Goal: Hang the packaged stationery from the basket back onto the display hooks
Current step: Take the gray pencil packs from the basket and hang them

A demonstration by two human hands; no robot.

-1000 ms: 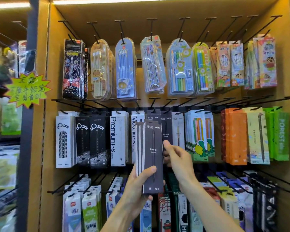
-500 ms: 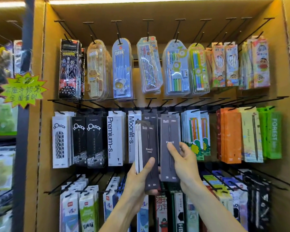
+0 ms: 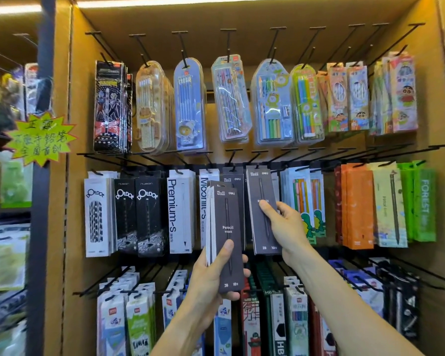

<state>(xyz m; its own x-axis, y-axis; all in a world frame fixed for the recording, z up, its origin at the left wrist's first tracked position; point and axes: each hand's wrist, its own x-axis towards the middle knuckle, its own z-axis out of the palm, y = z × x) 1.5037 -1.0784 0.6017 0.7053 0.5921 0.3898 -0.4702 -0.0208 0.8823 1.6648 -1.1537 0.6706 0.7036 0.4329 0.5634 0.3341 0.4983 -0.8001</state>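
1. nearest the camera, the left hand [image 3: 211,273] grips the lower part of a small stack of dark pencil boxes [image 3: 225,237], thumb curled over the front box, fingers wrapped behind. the stack stands upright, long axis vertical, tops level with the middle row.
2. a little farther in, the right hand [image 3: 283,227] pinches a single dark pencil box [image 3: 262,211], thumb on its face, fingers behind its right edge. this box is upright with a slight lean, and its top sits right at a middle-row hook [image 3: 257,156].
3. the move ahead turns on that top edge: the hang hole looks level with the hook tip, but whether the hook is already through it i cannot tell. the right hand is the nearer one to that hook; the box would need to slide straight back along it.
4. crowding it: a matching dark box [image 3: 233,179] hanging just left and turtle-print packs [image 3: 303,201] just right, both near enough to snag.
5. farthest, blister packs [image 3: 190,104] hang on the top row against the cardboard back wall [image 3: 432,98]. no basket is in view.
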